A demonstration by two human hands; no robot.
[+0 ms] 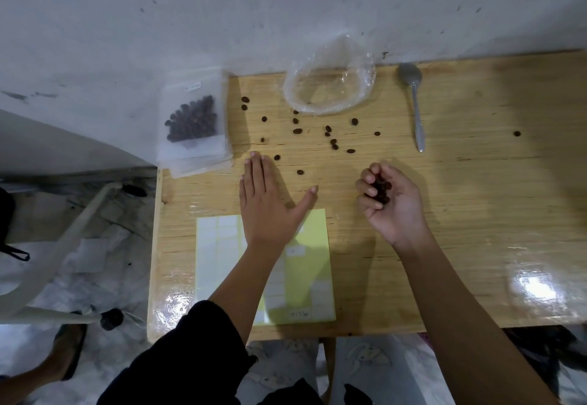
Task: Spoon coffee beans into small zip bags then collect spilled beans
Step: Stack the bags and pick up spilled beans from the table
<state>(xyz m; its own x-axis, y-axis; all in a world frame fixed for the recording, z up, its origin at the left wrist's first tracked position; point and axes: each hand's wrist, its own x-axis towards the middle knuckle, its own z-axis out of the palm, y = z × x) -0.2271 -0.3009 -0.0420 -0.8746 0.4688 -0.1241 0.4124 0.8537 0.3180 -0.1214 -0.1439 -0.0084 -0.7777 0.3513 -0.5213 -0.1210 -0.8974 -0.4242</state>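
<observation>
My right hand is cupped palm-up over the wooden table, its fingers curled round a small heap of coffee beans. My left hand lies flat on the table with straight fingers and the thumb spread wide. Several spilled beans are scattered across the table beyond both hands; one lone bean lies far right. A stack of small zip bags sits at the table's back left corner, the top one filled with beans. A metal spoon rests at the back right.
A crumpled clear plastic bag, open and nearly empty, leans against the wall at the back. A yellow sheet of white labels lies under my left forearm. The table's left edge drops to the floor.
</observation>
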